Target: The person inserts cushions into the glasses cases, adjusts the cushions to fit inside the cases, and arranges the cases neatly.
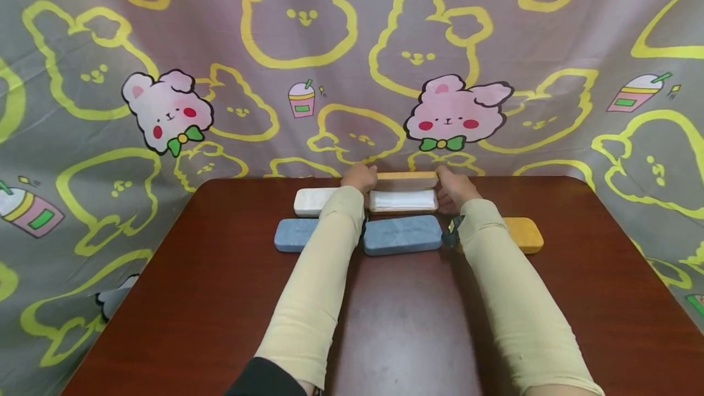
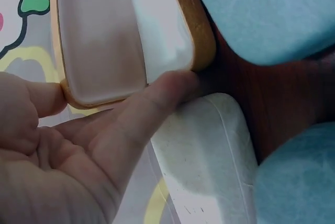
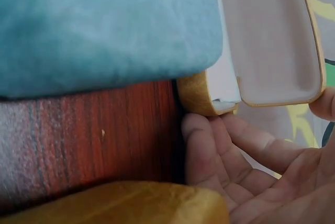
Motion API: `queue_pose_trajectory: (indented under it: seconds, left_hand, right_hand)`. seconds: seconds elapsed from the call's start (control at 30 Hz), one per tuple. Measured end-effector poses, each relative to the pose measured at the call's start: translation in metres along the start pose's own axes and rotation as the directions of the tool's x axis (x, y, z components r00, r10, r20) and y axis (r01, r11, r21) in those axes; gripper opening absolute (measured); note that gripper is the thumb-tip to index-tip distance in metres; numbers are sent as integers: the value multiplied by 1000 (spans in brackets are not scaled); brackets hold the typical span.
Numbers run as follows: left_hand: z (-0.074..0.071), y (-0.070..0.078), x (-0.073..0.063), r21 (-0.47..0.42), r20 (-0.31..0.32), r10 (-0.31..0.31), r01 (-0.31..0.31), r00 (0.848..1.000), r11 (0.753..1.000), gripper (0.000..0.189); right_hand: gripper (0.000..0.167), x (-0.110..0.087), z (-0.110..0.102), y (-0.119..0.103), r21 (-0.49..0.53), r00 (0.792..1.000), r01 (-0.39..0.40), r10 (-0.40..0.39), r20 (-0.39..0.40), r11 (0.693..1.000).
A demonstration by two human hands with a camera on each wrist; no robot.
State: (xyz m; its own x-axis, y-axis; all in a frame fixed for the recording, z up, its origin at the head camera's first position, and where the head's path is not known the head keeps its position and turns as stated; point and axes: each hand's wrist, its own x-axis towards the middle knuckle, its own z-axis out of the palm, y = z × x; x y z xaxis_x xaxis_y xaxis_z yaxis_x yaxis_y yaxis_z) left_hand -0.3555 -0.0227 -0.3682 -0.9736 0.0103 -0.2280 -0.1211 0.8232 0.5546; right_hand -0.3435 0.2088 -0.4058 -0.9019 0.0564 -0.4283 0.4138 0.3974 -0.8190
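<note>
An open yellow eyeglass case [image 1: 375, 209] is at the far edge of the table, its raised lid [image 2: 99, 30] showing a pale lining and a white cloth-like layer [image 1: 403, 200] lying in the base. At its left end my left hand [image 1: 360, 177] holds it, thumb on the lid's corner and fingers along the base. My right hand [image 1: 455, 188] grips the opposite end, with its thumb at the lid's edge and curled fingers [image 3: 201, 140] against the base. Left of this case, close under my left hand, lies a white case [image 1: 313, 201].
In a nearer row lie a blue case [image 1: 403, 236] in the middle, another blue case [image 1: 291, 237] at left and a yellow case [image 1: 525, 235] at right, partly hidden by my sleeves. A patterned curtain [image 1: 341, 78] hangs right behind the brown table [image 1: 220, 298].
</note>
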Motion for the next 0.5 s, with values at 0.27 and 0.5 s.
queue_pose_trajectory:
  seconds: [0.27,0.5]
  left_hand:
    - [-13,-7,-10,-136,69,52,-42,996,990,53]
    - [-10,-11,-13,-211,93,31,-10,995,977,43]
  right_hand:
    - [68,-8,-2,-7,24,1000,24,-24,-5,999]
    - [66,-8,-1,1,31,999,27,-28,21,999]
